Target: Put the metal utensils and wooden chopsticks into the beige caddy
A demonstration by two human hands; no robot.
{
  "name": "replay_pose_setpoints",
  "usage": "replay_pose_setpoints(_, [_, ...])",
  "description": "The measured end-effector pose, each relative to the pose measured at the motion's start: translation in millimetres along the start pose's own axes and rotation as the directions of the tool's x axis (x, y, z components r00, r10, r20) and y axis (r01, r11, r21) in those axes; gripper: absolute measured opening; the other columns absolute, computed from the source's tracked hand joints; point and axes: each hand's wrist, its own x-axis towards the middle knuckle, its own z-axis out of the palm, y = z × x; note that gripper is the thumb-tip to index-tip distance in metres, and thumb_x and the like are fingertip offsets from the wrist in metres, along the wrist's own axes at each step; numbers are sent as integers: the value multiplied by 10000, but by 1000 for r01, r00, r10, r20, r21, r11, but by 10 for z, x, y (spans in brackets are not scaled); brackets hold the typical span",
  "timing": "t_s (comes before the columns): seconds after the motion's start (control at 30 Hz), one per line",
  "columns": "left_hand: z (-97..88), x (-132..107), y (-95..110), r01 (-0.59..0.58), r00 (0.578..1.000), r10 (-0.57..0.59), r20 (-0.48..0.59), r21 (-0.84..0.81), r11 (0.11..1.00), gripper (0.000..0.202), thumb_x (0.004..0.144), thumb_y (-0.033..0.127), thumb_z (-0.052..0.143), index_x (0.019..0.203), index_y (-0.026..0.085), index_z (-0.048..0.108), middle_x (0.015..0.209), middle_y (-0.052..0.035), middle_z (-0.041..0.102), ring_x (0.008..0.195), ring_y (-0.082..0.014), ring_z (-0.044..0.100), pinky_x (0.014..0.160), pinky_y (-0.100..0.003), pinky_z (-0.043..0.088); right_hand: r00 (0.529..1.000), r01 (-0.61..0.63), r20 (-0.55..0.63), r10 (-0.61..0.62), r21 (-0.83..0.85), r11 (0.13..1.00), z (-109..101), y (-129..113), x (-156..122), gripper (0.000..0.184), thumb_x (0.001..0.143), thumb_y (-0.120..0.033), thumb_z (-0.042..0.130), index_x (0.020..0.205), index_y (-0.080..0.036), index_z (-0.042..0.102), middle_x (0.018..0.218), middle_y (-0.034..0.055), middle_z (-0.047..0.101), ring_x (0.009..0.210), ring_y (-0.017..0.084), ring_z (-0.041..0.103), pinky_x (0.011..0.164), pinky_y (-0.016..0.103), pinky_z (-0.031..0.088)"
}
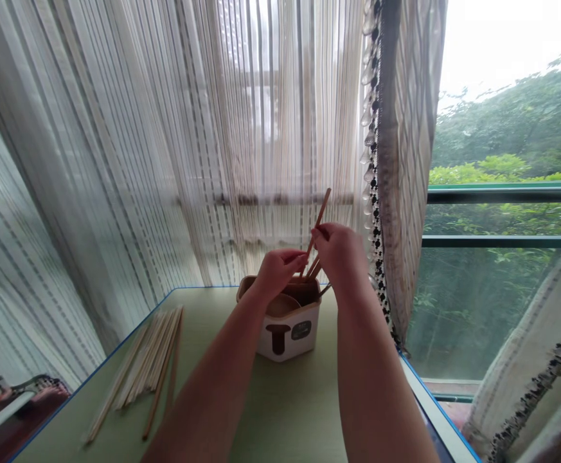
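A white utensil holder (287, 334) with a brown rim and a brown mushroom mark stands on the pale green table (280, 411). My right hand (340, 251) is above it, pinched on a brown chopstick (319, 215) that tilts up and to the right. Just left of it, my left hand (277, 270) hovers over the holder's rim with its fingers curled around the lower ends of chopsticks standing in the holder. A rounded wooden utensil shows inside the holder.
Several pale and brown chopsticks (148, 366) lie in a loose bundle on the table's left side. Striped sheer curtains (188, 141) hang right behind the table. A window with a green railing (502, 193) is at the right. The table's blue edge runs near.
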Motion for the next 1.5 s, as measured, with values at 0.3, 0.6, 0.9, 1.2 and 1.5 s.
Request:
replay_pose_setpoints(0.3, [-35, -20, 15, -63, 993, 30, 112, 303, 951, 213, 751, 317, 573, 811, 157, 700, 751, -36, 688, 695, -151, 606, 646, -239, 453, 993, -120, -24, 118, -109, 987, 43, 64, -4, 225, 750, -219, 541, 932, -123, 632, 807, 148, 690, 761, 249, 635, 651, 318, 438])
replay_pose_setpoints(0.6, [32, -16, -47, -18, 997, 5, 76, 175, 984, 296, 737, 292, 603, 992, 160, 677, 853, -68, 702, 747, -170, 634, 684, -268, 482, 989, -71, -133, 65, -42, 997, -108, 19, -14, 343, 765, -219, 493, 1083, -141, 597, 800, 109, 680, 756, 244, 625, 695, 345, 447])
replay_pose_setpoints(0.9, [52, -25, -70, -31, 993, -7, 119, 320, 947, 231, 743, 263, 584, 922, 184, 707, 834, -36, 710, 790, -181, 640, 707, -266, 480, 995, 33, -91, -40, -77, 996, -125, 116, 9, 346, 750, -188, 501, 1058, -88, 625, 1092, 158, 610, 1007, 257, 562, 889, 368, 412])
replay_pose_setpoints(1.2, [59, -45, -9, -114, 990, 71, 121, 398, 910, 182, 721, 201, 590, 868, 183, 697, 791, -14, 700, 725, -140, 633, 686, -233, 475, 997, 22, -72, -29, -100, 995, -163, 109, 12, 429, 758, -159, 471, 1170, -80, 556, 1174, 161, 570, 1052, 247, 539, 904, 353, 410])
replay_pose_setpoints(1.5, [107, -44, -15, -163, 986, 128, 108, 453, 876, 209, 753, 207, 570, 916, 191, 699, 840, -30, 704, 757, -151, 626, 706, -245, 461, 994, -91, 44, 99, -154, 984, -174, 56, 9, 332, 774, -202, 467, 1034, -116, 655, 1005, 134, 659, 971, 229, 590, 847, 315, 433])
